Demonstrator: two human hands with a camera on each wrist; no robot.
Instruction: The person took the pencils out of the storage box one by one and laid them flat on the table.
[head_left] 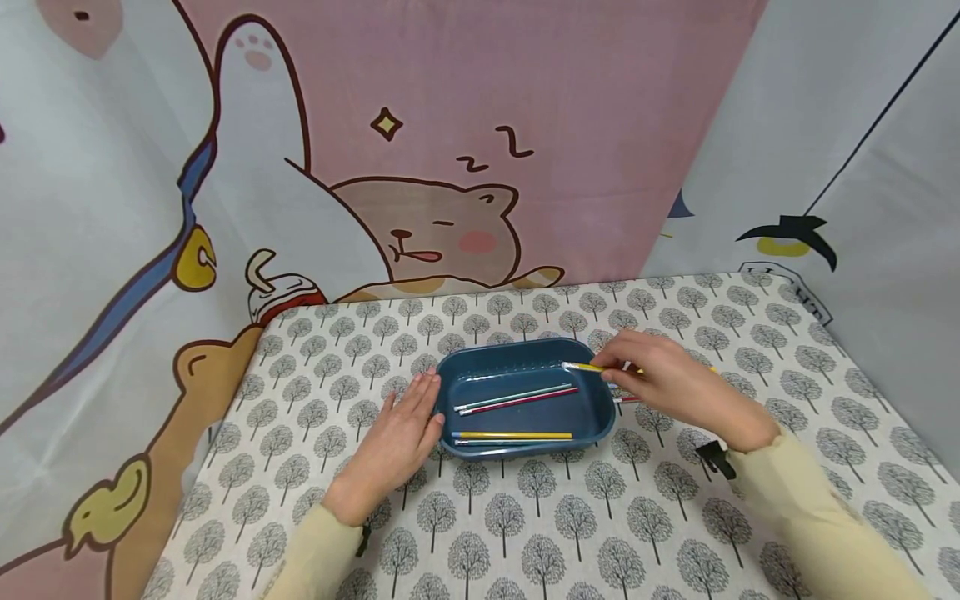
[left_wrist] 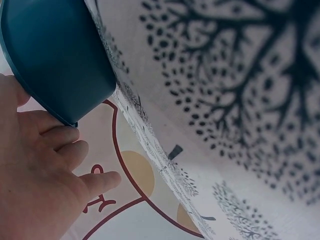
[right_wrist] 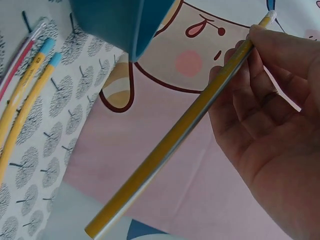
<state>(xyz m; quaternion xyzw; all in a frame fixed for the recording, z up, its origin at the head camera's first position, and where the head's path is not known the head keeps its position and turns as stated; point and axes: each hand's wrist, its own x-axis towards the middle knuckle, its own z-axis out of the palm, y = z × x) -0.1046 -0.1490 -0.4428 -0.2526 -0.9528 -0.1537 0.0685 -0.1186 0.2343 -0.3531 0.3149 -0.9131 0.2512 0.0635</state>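
A dark blue rectangular tub (head_left: 536, 418) stands on the table. My left hand (head_left: 401, 433) rests against its left rim, fingers extended; the left wrist view shows the fingertips at the tub's edge (left_wrist: 55, 116). Over the tub's right rim, my right hand (head_left: 660, 379) pinches a yellow pencil (right_wrist: 170, 135) near its white eraser end, thumb against fingers. That eraser end points in over the tub. Inside lie a green pencil (head_left: 525, 395), a red pencil (head_left: 540, 399), a yellow pencil (head_left: 517, 435) and a dark one (head_left: 480, 442) along the near wall.
Several loose pencils lie on the table right of the tub, partly hidden under my right hand: a red one (head_left: 627, 400) and yellow ones with blue ends (right_wrist: 30, 80). A tree-print cloth (head_left: 468, 533) covers the table. Cartoon-printed curtains (head_left: 600, 125) hang behind.
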